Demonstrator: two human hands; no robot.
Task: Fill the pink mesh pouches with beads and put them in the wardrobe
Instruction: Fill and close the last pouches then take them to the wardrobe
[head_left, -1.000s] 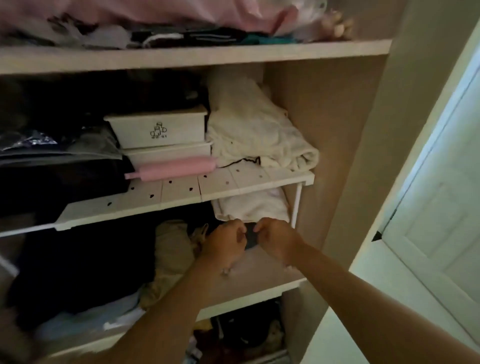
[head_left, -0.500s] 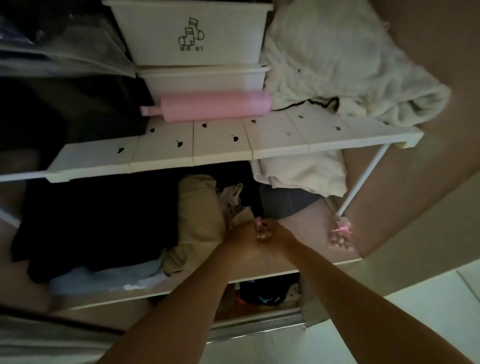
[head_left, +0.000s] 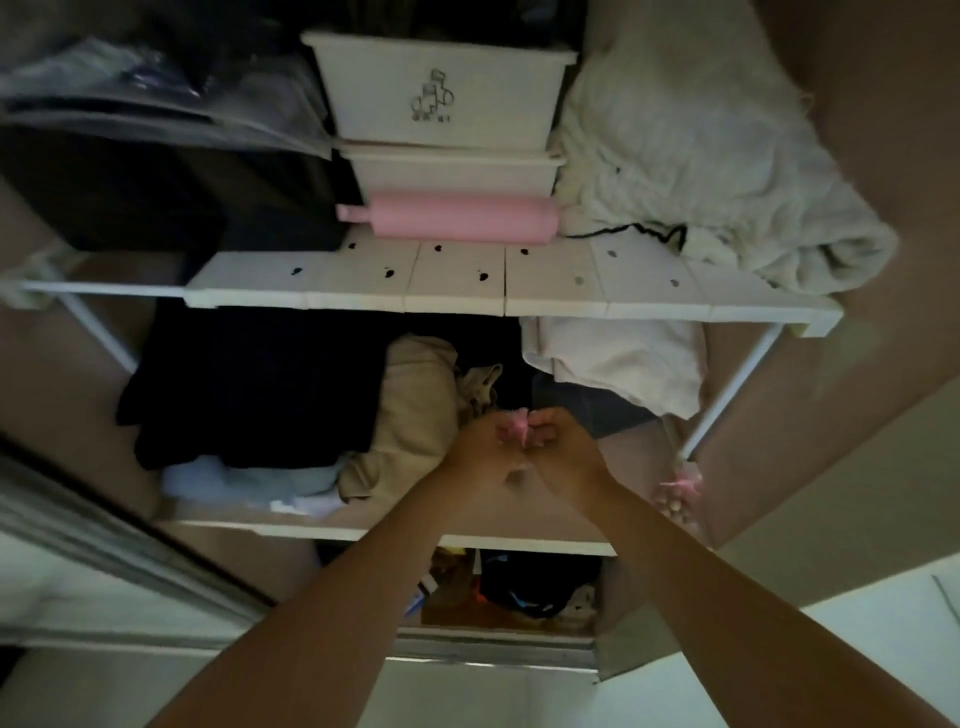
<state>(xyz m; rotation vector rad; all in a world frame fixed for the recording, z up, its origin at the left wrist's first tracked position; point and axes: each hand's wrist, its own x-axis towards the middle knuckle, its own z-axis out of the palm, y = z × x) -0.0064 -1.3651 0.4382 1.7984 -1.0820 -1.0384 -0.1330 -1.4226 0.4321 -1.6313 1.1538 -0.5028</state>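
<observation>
Both my hands reach into the wardrobe over its lower wooden shelf (head_left: 395, 529). My left hand (head_left: 483, 452) and my right hand (head_left: 563, 447) meet and pinch the gathered top of a pink mesh pouch (head_left: 515, 422) between their fingertips; most of the pouch is hidden by the hands. A second pink mesh pouch (head_left: 678, 496), filled with pale beads and tied with a pink bow, lies on the same shelf at the right, beside the foot of the white rack leg (head_left: 727, 395).
A white slatted rack shelf (head_left: 457, 283) spans above, carrying two stacked white bins (head_left: 441, 104), a pink bottle (head_left: 457, 221) lying flat and a cream blanket (head_left: 701, 171). Dark and beige folded clothes (head_left: 415, 405) fill the lower shelf's left. A sliding door rail (head_left: 130, 551) runs lower left.
The view tipped down and closer to the lower shelf. My hands stayed together on the pouch, whose pink top now shows; the second pouch at right came into view.
</observation>
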